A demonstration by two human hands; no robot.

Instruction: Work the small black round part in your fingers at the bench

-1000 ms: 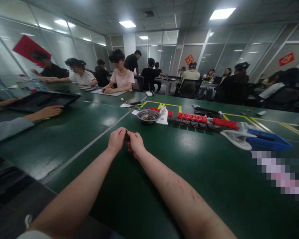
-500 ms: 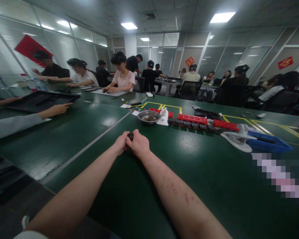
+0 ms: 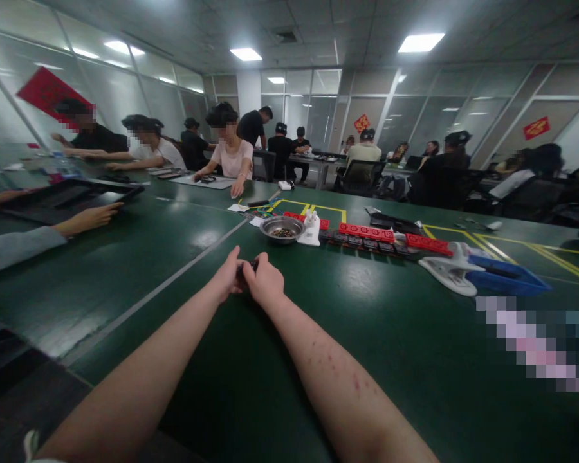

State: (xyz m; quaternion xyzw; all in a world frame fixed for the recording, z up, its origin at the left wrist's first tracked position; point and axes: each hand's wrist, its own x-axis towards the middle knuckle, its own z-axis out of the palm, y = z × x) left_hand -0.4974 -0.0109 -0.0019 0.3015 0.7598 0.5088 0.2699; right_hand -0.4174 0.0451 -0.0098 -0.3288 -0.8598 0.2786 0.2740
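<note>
Over the green table, my right hand point(image 3: 267, 280) is closed around a small black part point(image 3: 248, 266), its thumb lying along the near side. My left hand point(image 3: 227, 278) meets the same part from the left, its thumb raised and its fingers bent against the part. Most of the part is hidden by the fingers, so its kind cannot be made out. Just beyond my hands stands a metal bowl point(image 3: 282, 230) with small brass-coloured and dark pieces in it. A white rabbit-shaped stand point(image 3: 310, 229) is right beside the bowl.
Red trays point(image 3: 367, 231) and black blocks point(image 3: 361, 243) form a row to the right. A white clamp point(image 3: 451, 270) lies by a blue bin point(image 3: 509, 273). At left, a co-worker's hand point(image 3: 89, 220) touches a black frame point(image 3: 72, 199). Another person point(image 3: 229, 157) works opposite.
My left thumb has lifted off the black part and the left fingers have loosened. My right hand keeps its hold. The person opposite has reached an arm towards the table. The view has shifted slightly.
</note>
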